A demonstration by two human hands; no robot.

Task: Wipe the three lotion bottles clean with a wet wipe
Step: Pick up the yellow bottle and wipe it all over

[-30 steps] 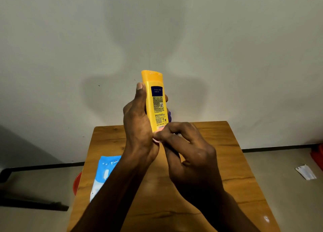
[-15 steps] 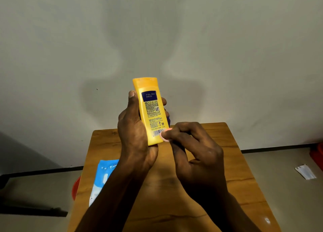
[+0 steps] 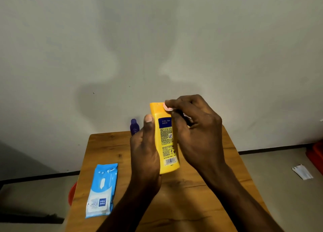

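Head view, wooden table (image 3: 218, 162), grey wall (image 3: 157, 39)

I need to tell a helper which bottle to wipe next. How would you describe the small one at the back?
On the wooden table, look to the far edge by the wall. The purple bottle stands there, just beyond the left hand. It is dark and small, unlike the yellow bottle.

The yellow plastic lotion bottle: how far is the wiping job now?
In hand: the left hand holds the yellow plastic lotion bottle upright, and the right hand pinches a small pale wipe at its top edge. Left: the small purple bottle stands untouched at the wooden table's far edge. A third bottle is not visible.
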